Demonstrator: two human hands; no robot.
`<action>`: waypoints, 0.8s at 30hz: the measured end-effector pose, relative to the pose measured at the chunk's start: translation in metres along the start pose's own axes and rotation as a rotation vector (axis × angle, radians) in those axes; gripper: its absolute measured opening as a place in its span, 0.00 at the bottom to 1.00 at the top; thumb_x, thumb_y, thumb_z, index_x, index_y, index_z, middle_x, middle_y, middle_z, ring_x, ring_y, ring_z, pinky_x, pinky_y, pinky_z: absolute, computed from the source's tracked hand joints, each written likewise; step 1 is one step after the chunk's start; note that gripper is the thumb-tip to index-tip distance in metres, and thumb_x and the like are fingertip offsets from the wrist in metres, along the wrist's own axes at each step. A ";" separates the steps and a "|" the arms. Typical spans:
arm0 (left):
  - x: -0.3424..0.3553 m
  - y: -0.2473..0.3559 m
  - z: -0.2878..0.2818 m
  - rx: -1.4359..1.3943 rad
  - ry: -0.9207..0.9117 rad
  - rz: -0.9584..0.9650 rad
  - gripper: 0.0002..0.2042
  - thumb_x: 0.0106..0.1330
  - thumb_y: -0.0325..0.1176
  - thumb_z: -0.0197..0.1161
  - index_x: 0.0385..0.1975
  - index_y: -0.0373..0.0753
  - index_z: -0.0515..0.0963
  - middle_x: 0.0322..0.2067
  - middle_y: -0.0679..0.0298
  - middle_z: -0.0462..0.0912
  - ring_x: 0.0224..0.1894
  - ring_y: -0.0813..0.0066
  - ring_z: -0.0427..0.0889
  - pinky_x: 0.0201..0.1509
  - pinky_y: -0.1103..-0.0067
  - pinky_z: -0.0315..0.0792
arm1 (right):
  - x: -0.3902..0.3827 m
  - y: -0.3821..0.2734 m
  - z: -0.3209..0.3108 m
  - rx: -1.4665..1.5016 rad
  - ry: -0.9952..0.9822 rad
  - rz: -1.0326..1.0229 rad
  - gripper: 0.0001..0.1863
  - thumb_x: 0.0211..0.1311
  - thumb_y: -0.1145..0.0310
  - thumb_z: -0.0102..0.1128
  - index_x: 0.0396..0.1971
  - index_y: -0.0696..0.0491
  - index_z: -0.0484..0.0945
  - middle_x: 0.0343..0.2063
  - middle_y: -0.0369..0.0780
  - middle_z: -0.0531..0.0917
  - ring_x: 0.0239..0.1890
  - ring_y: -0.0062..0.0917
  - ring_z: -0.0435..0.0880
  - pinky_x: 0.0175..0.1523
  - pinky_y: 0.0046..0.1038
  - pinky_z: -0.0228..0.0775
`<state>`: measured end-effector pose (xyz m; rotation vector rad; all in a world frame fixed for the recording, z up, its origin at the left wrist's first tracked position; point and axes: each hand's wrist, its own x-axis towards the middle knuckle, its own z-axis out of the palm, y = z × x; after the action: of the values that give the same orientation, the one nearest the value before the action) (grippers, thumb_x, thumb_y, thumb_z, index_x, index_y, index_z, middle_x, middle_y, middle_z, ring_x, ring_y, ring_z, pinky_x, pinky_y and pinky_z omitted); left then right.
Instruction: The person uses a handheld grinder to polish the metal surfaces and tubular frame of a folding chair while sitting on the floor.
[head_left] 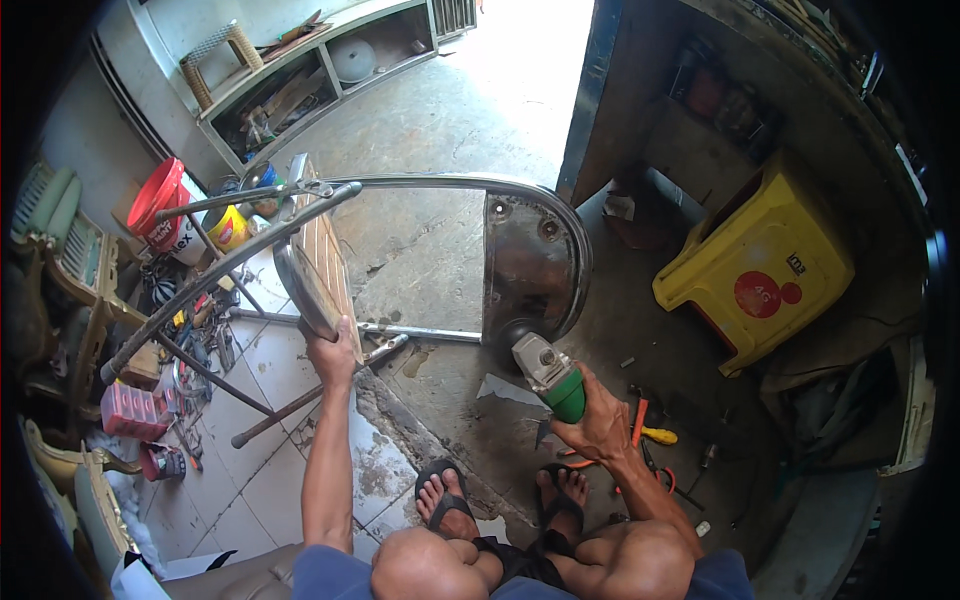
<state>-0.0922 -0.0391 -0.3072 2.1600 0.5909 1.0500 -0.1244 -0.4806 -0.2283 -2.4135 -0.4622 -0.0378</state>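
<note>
A metal-framed chair (440,182) lies tipped on its side in front of me, its tubular legs pointing left. My left hand (332,355) is closed on the near edge of its seat (318,265). On the right is the chair's dark, worn backrest panel (533,255), set within a curved metal tube. My right hand (597,418) is wrapped around the green body of an angle grinder (548,368). The grinder's round head meets the lower edge of the backrest in view; whether it touches, I cannot tell. Its disc is mostly hidden.
A yellow plastic stool (760,265) lies tipped at the right. Orange-handled pliers (638,420) and a yellow-handled tool (660,436) lie by my right hand. At left are a red bucket (158,205), scattered tools (215,335) and a pink box (133,410). A low cabinet (335,75) stands behind.
</note>
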 end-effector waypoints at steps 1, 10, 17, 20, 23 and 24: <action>0.005 -0.002 -0.003 0.038 -0.016 -0.097 0.30 0.61 0.32 0.72 0.60 0.30 0.65 0.45 0.41 0.83 0.49 0.43 0.84 0.55 0.63 0.76 | -0.001 -0.001 0.001 0.032 0.018 -0.003 0.46 0.43 0.64 0.73 0.66 0.57 0.66 0.47 0.55 0.84 0.47 0.50 0.87 0.51 0.42 0.81; 0.066 0.067 -0.033 0.314 -0.367 0.065 0.25 0.64 0.32 0.65 0.58 0.35 0.65 0.28 0.43 0.85 0.35 0.40 0.87 0.38 0.55 0.79 | -0.022 0.000 -0.042 0.139 0.090 0.036 0.46 0.41 0.66 0.75 0.65 0.56 0.67 0.44 0.53 0.86 0.46 0.46 0.88 0.51 0.40 0.81; 0.102 0.109 -0.011 0.504 -0.464 0.266 0.22 0.63 0.33 0.65 0.57 0.38 0.69 0.30 0.41 0.85 0.36 0.38 0.87 0.39 0.52 0.79 | -0.015 0.011 -0.028 0.164 0.142 0.073 0.47 0.42 0.65 0.74 0.67 0.55 0.64 0.44 0.53 0.86 0.46 0.48 0.88 0.51 0.41 0.80; 0.082 0.122 0.048 0.557 -0.494 0.454 0.17 0.62 0.33 0.65 0.49 0.39 0.72 0.30 0.47 0.86 0.33 0.42 0.87 0.36 0.53 0.79 | -0.028 0.024 -0.036 0.141 0.141 0.249 0.47 0.43 0.64 0.74 0.68 0.55 0.63 0.45 0.55 0.85 0.48 0.51 0.86 0.53 0.43 0.78; 0.082 0.133 0.067 0.657 -0.569 0.525 0.14 0.63 0.31 0.63 0.46 0.39 0.73 0.29 0.49 0.86 0.31 0.46 0.88 0.33 0.56 0.80 | -0.024 0.040 -0.011 0.123 0.075 0.310 0.48 0.44 0.62 0.73 0.68 0.55 0.62 0.46 0.56 0.85 0.50 0.54 0.85 0.55 0.45 0.77; 0.079 0.136 0.075 0.664 -0.598 0.562 0.12 0.64 0.31 0.63 0.45 0.39 0.73 0.28 0.50 0.86 0.30 0.48 0.88 0.31 0.58 0.80 | -0.025 0.043 -0.007 0.118 0.068 0.309 0.47 0.45 0.61 0.73 0.68 0.55 0.62 0.46 0.57 0.84 0.49 0.55 0.85 0.55 0.46 0.77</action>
<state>0.0290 -0.1084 -0.2029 3.1575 0.0234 0.4056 -0.1328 -0.5237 -0.2525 -2.3328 -0.0556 0.0415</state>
